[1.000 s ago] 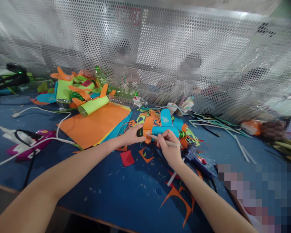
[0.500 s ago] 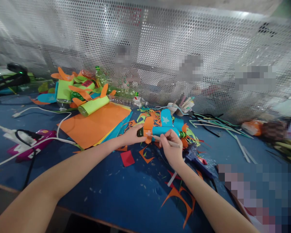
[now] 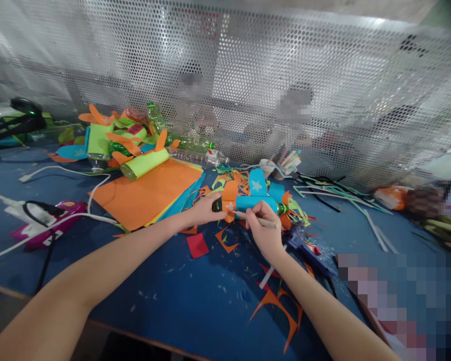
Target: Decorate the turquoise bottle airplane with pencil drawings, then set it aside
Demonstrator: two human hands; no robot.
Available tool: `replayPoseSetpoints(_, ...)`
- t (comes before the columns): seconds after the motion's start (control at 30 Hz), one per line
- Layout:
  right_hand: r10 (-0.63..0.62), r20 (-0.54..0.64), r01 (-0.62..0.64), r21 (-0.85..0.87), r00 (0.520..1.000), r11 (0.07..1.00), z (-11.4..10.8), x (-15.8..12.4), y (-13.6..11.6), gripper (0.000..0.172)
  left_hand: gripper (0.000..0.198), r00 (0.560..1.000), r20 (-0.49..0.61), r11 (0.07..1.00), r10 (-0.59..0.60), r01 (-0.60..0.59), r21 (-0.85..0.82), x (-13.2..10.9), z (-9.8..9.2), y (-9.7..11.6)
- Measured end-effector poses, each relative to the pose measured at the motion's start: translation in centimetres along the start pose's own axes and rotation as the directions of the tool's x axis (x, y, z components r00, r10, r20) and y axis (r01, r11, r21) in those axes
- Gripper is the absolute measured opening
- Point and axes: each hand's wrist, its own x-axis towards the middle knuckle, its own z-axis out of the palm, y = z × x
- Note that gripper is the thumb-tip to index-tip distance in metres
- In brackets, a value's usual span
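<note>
A green bottle wrapped in blue paper (image 3: 257,203) lies on its side at the middle of the table, its cap end to the right. Blue and orange paper fins stand on it, with a pale star on the blue one (image 3: 257,182). My left hand (image 3: 206,208) is closed round the bottle's dark green base. In my right hand (image 3: 263,226) is a pale pen (image 3: 265,221), pinched between the fingers, its tip at the orange paper (image 3: 230,205) beside a small star.
Stacked orange sheets (image 3: 146,190) and paper-wrapped bottles (image 3: 146,164) lie left. A power strip with cables (image 3: 52,225) is further left. Paper scraps, a blue glue gun (image 3: 310,253) and a pen cup (image 3: 285,168) are around the bottle. Perforated metal (image 3: 233,75) stands behind.
My right hand and the pen have shifted very slightly left. My left hand and the bottle look unmoved.
</note>
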Motion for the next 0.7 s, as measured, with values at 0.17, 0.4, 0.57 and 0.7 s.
replayPoseSetpoints(0.17,-0.015,0.000,0.015,0.016,1.000,1.000,-0.01,-0.02,-0.08,0.026,0.050,1.000,0.017,1.000,0.000,0.000,0.020,-0.01,-0.11,-0.01)
replayPoseSetpoints(0.4,-0.012,0.008,0.012,-0.007,1.000,1.000,-0.06,0.00,-0.12,0.026,0.049,1.000,0.027,1.000,0.004,-0.005,0.030,0.02,-0.13,0.02)
replayPoseSetpoints(0.57,0.001,0.008,-0.001,0.000,1.000,1.000,-0.04,-0.03,-0.06,0.026,0.048,1.000,0.023,0.999,0.000,0.000,0.032,0.00,-0.13,0.07)
replayPoseSetpoints(0.7,0.004,0.010,-0.004,0.006,1.000,1.000,-0.03,-0.03,0.01,0.026,0.047,1.000,0.013,1.000,0.004,-0.005,0.028,0.03,-0.05,0.02)
